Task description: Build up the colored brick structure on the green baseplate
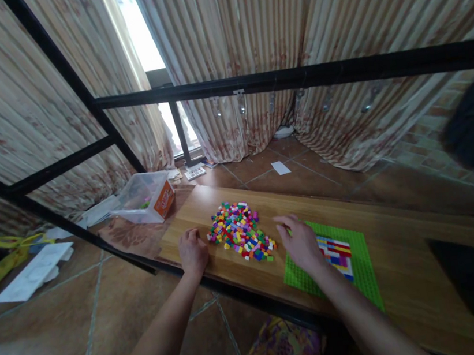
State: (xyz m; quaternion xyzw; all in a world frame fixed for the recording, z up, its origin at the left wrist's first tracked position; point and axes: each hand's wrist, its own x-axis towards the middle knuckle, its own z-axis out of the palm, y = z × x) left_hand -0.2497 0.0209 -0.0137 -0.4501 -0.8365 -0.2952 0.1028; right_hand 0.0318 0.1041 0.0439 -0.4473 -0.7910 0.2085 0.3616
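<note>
While bricks (237, 230) lie between, left hand (193, 252), right hand (300, 242)

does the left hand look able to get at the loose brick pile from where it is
Probably yes: the left hand is right beside the brick pile on the table, and nothing visible stands between them.

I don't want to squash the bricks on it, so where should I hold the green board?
Probably the right edge of the green board, coming from the right: it lies flat, that border is bare, and the bricks sit inward.
</note>
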